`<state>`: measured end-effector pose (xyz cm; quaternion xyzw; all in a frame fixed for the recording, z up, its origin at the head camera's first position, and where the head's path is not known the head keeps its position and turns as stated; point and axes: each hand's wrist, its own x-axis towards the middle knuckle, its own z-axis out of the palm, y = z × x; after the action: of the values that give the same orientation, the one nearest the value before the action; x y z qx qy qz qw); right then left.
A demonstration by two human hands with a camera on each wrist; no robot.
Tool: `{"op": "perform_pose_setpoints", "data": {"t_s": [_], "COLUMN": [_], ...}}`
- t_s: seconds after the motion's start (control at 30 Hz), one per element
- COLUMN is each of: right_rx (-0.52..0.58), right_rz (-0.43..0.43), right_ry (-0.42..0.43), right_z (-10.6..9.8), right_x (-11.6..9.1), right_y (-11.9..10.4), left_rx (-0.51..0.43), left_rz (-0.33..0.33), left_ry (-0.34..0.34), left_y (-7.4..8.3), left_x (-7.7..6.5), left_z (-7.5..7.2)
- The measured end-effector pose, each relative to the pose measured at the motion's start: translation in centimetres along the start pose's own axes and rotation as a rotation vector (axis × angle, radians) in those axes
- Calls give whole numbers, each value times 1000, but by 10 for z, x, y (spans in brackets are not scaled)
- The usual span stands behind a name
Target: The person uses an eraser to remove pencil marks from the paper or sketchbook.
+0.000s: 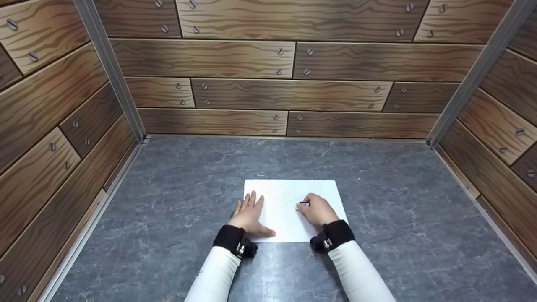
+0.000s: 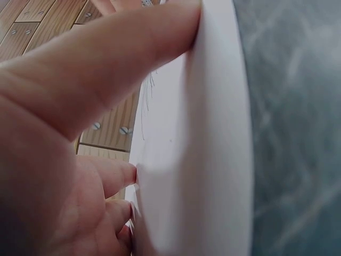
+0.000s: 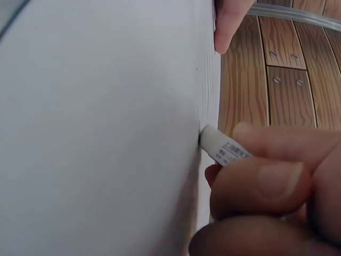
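A white sheet of paper (image 1: 289, 228) lies on the grey tabletop, with thin pencil lines (image 2: 143, 109) on it in the left wrist view. My left hand (image 1: 248, 216) rests on the sheet's left part, fingers spread and thumb near the front edge. In my right hand (image 1: 319, 211) I pinch a small white eraser (image 3: 216, 145) with a printed sleeve. Its rounded bare end touches the paper in the right wrist view. The fingers cover most of the eraser. Faint lines show on the sheet just left of it in the head view.
Grey marbled tabletop (image 1: 176, 197) surrounds the sheet. Wood-patterned panels (image 1: 293, 94) stand at the back and both sides, joined by metal corner posts (image 1: 111, 69). Both wrists wear black straps (image 1: 337, 233) with small cameras.
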<state>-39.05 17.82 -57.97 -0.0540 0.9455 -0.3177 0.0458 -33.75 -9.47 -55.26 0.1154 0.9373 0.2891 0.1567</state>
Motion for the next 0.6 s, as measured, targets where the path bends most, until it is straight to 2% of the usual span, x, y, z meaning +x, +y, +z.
{"op": "perform_pose_setpoints", "data": {"t_s": [0.13,0.27,0.33,0.5,0.6], "right_rx": [-10,0,9,1,-12], "right_rz": [20,-37,-37,32,11], "right_ry": [21,-65,-78,10,-1], "right_z": [-1,2,2,0,-2], "right_x": [0,2,2,1,1], "right_y": [2,1,0,1,3], "left_rx": [0,-9,-14,-12,-11], "left_rz": [0,0,0,0,0], "left_ry": [4,0,-2,1,0], "left_y": [0,0,-1,-1,0], "left_x": [0,0,1,2,2], "left_z": [1,2,2,2,2]}}
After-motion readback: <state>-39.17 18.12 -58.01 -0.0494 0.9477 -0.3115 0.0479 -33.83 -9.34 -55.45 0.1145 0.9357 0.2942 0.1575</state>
